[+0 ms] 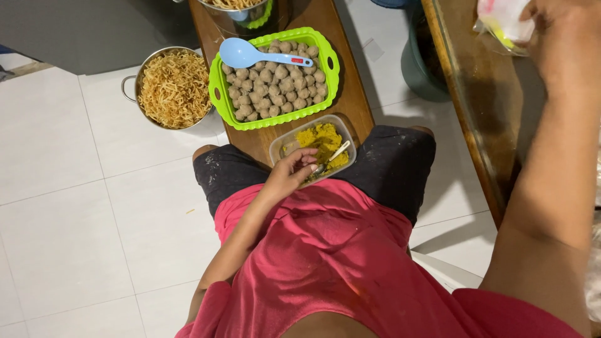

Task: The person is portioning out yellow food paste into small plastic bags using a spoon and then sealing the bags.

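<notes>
The left hand (pixel 289 175) is curled about the handle of a small metal spoon (pixel 328 158), fingers pinched shut on it, its bowl sunk in the yellow crumbly paste inside a clear rectangular plastic tub (pixel 285 143) just beyond the knuckles; the paste looks soft and sticky, the tub light and likely to slide, best steadied by its rim; further off sit a green plastic tray of grey-brown balls (pixel 275 84) with a blue plastic ladle (pixel 241 53), and beside it a steel pot of fried noodles (pixel 174 87); the right hand (pixel 563 37), raised far out, grips a clear plastic packet with yellow contents (pixel 504 22).
</notes>
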